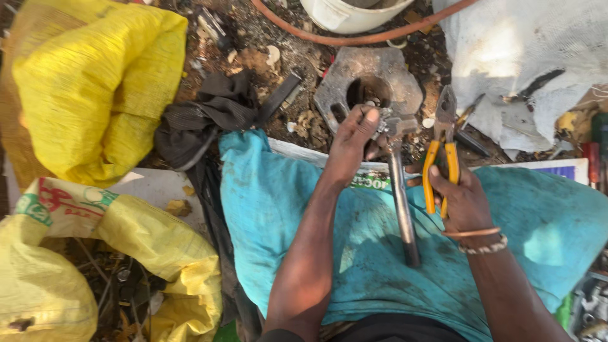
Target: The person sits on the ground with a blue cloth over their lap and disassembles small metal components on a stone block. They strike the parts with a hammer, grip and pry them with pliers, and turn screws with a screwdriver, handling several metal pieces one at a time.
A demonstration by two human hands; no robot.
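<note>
From the head camera, the left hand closes its fingers around a small metal fitting at the far end of a steel rod. The rod lies across a teal cloth, its near end pointing back toward the person. The fitting sits at the mouth of a thick grey metal block with a round hole, resting on the dirt just beyond the cloth. The right hand grips yellow-handled pliers, fingers wrapped around both handles; the tool's nose points away and touches nothing, just right of the fitting. Whether the fitting is already loosened I cannot tell, since the fingers hide most of it. It seems the work on it is mid-way: the piece is steadied, the pliers not yet applied. Yellow sacks lie left; an orange hose curves along the far side.
</note>
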